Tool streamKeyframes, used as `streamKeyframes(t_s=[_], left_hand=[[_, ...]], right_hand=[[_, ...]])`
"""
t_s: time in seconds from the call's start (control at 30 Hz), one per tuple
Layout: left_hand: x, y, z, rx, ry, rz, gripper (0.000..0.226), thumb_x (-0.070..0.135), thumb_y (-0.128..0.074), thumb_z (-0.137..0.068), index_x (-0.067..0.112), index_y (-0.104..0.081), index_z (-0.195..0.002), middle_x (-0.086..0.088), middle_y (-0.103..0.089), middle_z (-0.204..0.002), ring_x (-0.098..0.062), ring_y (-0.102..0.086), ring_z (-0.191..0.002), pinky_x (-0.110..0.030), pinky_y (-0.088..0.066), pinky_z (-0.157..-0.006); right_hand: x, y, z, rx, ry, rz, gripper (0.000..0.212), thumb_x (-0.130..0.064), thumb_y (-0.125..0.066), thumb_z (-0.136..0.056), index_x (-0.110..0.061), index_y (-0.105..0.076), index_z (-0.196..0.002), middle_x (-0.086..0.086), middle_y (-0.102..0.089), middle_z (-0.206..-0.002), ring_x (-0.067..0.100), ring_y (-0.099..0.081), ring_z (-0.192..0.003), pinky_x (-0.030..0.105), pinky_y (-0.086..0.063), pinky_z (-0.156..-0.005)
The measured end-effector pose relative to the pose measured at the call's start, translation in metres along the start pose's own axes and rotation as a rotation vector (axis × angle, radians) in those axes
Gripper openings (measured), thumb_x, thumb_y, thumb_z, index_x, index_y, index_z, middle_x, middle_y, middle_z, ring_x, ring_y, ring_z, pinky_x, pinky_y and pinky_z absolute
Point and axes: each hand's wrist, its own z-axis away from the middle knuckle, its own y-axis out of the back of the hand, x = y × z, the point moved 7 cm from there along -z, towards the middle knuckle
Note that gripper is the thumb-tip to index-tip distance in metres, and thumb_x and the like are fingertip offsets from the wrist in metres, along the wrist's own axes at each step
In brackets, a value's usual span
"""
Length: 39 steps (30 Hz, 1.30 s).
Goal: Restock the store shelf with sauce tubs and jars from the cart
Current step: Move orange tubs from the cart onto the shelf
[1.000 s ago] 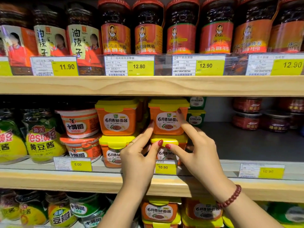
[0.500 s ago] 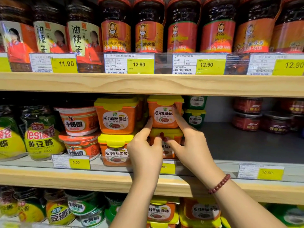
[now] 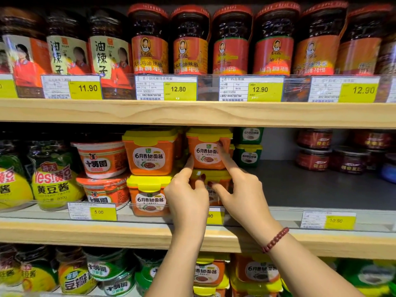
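The middle shelf (image 3: 321, 189) is full at its left end but bare grey toward the right, so restocking looks partly done. A stacked orange tub (image 3: 206, 151) sits mid-shelf; left hand (image 3: 188, 202) and right hand (image 3: 242, 196) touch it with extended forefingers, gripping nothing.

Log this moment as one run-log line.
step: straightening stacked orange tubs | left hand: fingertips on upper tub | right hand: fingertips on upper tub | place: middle shelf
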Motion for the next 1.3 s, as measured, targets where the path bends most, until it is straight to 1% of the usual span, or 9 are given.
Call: streamKeyframes(t_s=[0.1,0.17,0.3,0.37,0.53,0.8,0.93,1.07,1.3], left_hand=[[-0.003,0.001,0.002,-0.047,-0.014,0.052,0.034,0.016,-0.064,-0.085,0.015,-0.064,-0.118,0.000,-0.068,-0.109,-0.018,-0.062,-0.101,-0.024,-0.048,-0.081],[0.001,0.005,0.009,-0.078,-0.047,0.161,0.039,0.017,-0.067,-0.083,0.021,-0.062,-0.122,0.005,-0.064,-0.119,-0.010,-0.057,-0.111,-0.021,-0.045,-0.091],[0.016,0.008,0.026,-0.162,-0.199,0.277,0.040,0.016,-0.067,-0.082,0.035,-0.060,-0.116,0.018,-0.061,-0.115,0.005,-0.054,-0.111,-0.014,-0.044,-0.092],[0.020,0.005,0.033,-0.184,-0.233,0.322,0.035,0.019,-0.065,-0.082,0.034,-0.061,-0.113,0.017,-0.062,-0.113,0.004,-0.055,-0.108,-0.015,-0.045,-0.091],[0.034,-0.025,0.067,-0.308,-0.321,0.328,0.031,0.018,-0.062,-0.081,0.023,-0.064,-0.112,0.011,-0.063,-0.110,0.005,-0.052,-0.103,0.001,-0.034,-0.087],[0.079,-0.097,0.176,-0.585,-0.622,0.489,0.031,0.017,-0.057,-0.082,0.013,-0.065,-0.112,0.000,-0.063,-0.112,-0.016,-0.059,-0.107,-0.028,-0.046,-0.095],[0.101,-0.139,0.259,-0.786,-0.726,0.480,0.034,0.022,-0.053,-0.081,0.013,-0.065,-0.112,-0.001,-0.063,-0.113,-0.017,-0.056,-0.109,-0.026,-0.041,-0.100],[0.124,-0.178,0.347,-0.984,-0.805,0.437,0.036,0.029,-0.053,-0.079,0.016,-0.066,-0.110,0.001,-0.063,-0.112,-0.017,-0.055,-0.106,-0.033,-0.044,-0.094],[0.159,-0.225,0.479,-1.202,-0.985,0.330,0.036,0.036,-0.053,-0.073,0.019,-0.065,-0.103,0.000,-0.064,-0.105,-0.023,-0.059,-0.102,-0.036,-0.048,-0.089]], right_hand=[[-0.006,0.007,0.006,0.013,0.057,-0.055,0.058,-0.037,-0.067,-0.086,-0.033,-0.045,-0.139,-0.010,-0.064,-0.114,0.007,-0.060,-0.102,0.023,-0.051,-0.088],[-0.007,0.015,0.012,0.043,0.087,-0.091,0.055,-0.039,-0.066,-0.085,-0.034,-0.048,-0.137,-0.012,-0.063,-0.119,0.002,-0.057,-0.106,0.025,-0.052,-0.091],[-0.002,0.033,0.034,0.144,0.109,-0.097,0.043,-0.039,-0.067,-0.084,-0.030,-0.060,-0.125,-0.017,-0.062,-0.117,-0.003,-0.054,-0.112,0.028,-0.052,-0.092],[0.003,0.045,0.048,0.179,0.100,-0.069,0.040,-0.037,-0.065,-0.082,-0.028,-0.062,-0.121,-0.016,-0.062,-0.114,-0.001,-0.055,-0.111,0.027,-0.051,-0.092],[0.031,0.081,0.092,0.258,0.000,0.047,0.034,-0.031,-0.066,-0.082,-0.023,-0.065,-0.115,-0.014,-0.063,-0.111,0.000,-0.056,-0.106,0.016,-0.043,-0.091],[0.088,0.178,0.192,0.343,-0.281,0.374,0.034,-0.035,-0.061,-0.084,-0.020,-0.064,-0.114,-0.005,-0.064,-0.112,0.012,-0.059,-0.109,0.028,-0.046,-0.093],[0.115,0.232,0.258,0.360,-0.486,0.547,0.036,-0.042,-0.058,-0.085,-0.023,-0.063,-0.116,-0.005,-0.062,-0.115,0.012,-0.057,-0.113,0.026,-0.044,-0.095],[0.140,0.282,0.330,0.393,-0.681,0.688,0.037,-0.041,-0.059,-0.083,-0.022,-0.063,-0.114,-0.004,-0.061,-0.115,0.016,-0.056,-0.112,0.035,-0.050,-0.090],[0.187,0.344,0.439,0.444,-0.927,0.740,0.049,-0.050,-0.050,-0.078,-0.016,-0.067,-0.110,0.002,-0.063,-0.113,0.024,-0.057,-0.109,0.039,-0.050,-0.087]])
